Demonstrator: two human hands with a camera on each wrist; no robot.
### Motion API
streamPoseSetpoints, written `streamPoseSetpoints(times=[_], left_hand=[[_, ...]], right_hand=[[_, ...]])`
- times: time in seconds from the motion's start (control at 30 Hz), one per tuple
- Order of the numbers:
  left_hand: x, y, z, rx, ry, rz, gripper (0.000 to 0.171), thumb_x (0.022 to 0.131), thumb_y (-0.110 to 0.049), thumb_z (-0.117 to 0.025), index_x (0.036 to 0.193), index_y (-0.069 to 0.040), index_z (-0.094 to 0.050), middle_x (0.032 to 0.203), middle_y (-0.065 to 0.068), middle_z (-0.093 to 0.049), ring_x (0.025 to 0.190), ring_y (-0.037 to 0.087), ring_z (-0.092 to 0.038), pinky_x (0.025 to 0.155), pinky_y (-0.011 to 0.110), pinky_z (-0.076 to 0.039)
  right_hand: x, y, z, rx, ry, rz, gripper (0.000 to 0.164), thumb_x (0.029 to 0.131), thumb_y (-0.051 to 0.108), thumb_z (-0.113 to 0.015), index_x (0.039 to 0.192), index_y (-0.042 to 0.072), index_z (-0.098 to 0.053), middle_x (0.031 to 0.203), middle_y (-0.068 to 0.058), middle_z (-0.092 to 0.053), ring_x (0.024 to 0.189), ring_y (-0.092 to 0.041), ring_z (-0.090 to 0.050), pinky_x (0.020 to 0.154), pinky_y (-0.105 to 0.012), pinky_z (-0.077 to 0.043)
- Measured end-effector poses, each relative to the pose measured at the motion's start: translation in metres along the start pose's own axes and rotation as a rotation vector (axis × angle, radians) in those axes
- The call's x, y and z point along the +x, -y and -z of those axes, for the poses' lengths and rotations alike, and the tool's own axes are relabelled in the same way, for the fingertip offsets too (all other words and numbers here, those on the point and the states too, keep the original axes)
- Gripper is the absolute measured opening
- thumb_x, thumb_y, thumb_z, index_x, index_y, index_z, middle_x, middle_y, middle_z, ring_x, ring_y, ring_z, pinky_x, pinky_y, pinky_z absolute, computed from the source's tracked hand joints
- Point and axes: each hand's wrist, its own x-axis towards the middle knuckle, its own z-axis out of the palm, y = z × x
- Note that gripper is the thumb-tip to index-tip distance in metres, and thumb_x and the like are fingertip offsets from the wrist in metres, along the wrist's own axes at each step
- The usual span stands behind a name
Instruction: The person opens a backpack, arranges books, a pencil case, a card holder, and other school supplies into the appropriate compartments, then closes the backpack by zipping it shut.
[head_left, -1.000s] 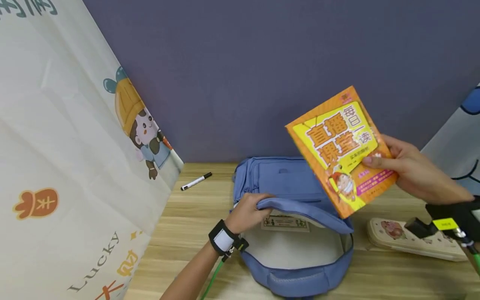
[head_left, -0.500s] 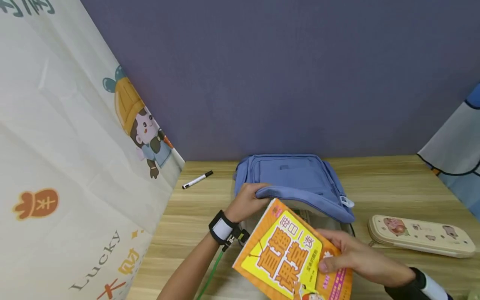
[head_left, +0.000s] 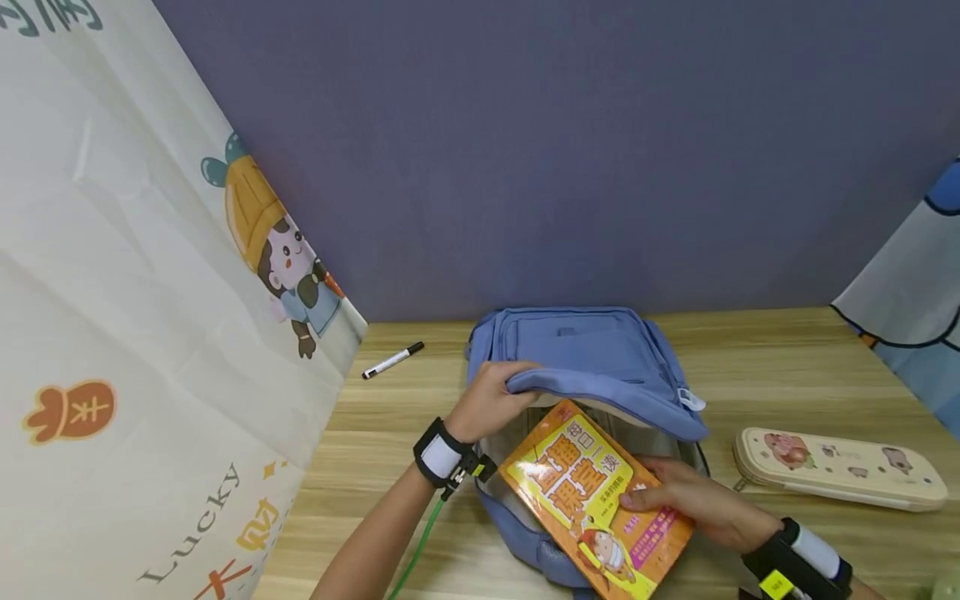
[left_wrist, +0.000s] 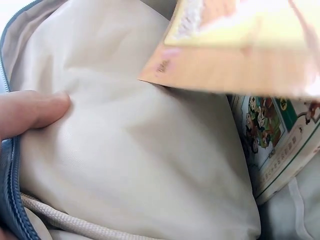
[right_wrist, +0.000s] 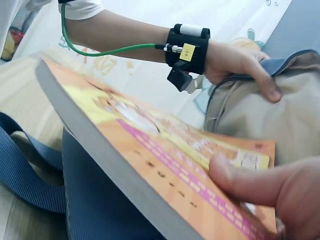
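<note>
My left hand [head_left: 495, 402] grips the raised flap of the blue backpack [head_left: 577, 342], its thumb on the beige lining in the left wrist view. My right hand [head_left: 693, 497] pinches an orange book [head_left: 592, 500] by its right edge, thumb on the cover. The book's upper corner sits at the backpack's opening, under the flap, and its lower end overlaps the bag's front rim in the head view. Inside the bag, the left wrist view shows another book [left_wrist: 285, 140] with small cartoon figures on its cover.
A cream pencil case [head_left: 840, 468] lies on the wooden table [head_left: 780, 358] to the right of the backpack. A white marker with a black cap [head_left: 393, 361] lies to the left. A dark wall stands behind, and a printed sheet [head_left: 150, 333] hangs at the left.
My right hand has brought the orange book down and left from the upper right to the backpack's opening. My left hand keeps its grip on the flap, which has lifted slightly.
</note>
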Motion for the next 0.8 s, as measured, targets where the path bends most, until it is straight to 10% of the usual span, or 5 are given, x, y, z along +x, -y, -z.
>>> streamPoseSetpoints(times=[0.23,0.4,0.8], left_hand=[[0.000,-0.001,-0.001,0.034,-0.038,-0.084,0.025,0.095,0.002,-0.073,0.119,-0.003,-0.079,0.113,0.012,-0.081,0.079,0.005,-0.064,0.072,0.016,-0.051],[-0.002,-0.003,-0.002,0.052,-0.036,-0.091,0.030,0.095,0.003,-0.071,0.123,-0.007,-0.079,0.115,0.010,-0.081,0.063,0.003,-0.051,0.063,0.017,-0.042],[-0.008,-0.002,-0.007,0.047,-0.042,-0.084,0.031,0.094,0.005,-0.071,0.122,-0.006,-0.079,0.117,0.011,-0.081,0.066,0.002,-0.050,0.063,0.016,-0.042]], right_hand=[[0.015,-0.005,0.006,0.071,-0.095,-0.087,0.045,0.104,0.025,-0.066,0.138,-0.001,-0.052,0.106,-0.007,-0.076,0.094,-0.020,-0.076,0.084,-0.036,-0.063],[0.022,-0.002,0.009,0.065,-0.288,-0.089,0.072,0.101,0.031,-0.072,0.152,-0.001,-0.034,0.113,-0.004,-0.071,0.097,-0.018,-0.072,0.086,-0.035,-0.060],[0.046,0.015,0.014,-0.245,-0.572,-0.043,0.101,0.094,0.049,-0.073,0.156,-0.004,-0.012,0.143,-0.025,-0.049,0.120,-0.031,-0.059,0.100,-0.042,-0.047]])
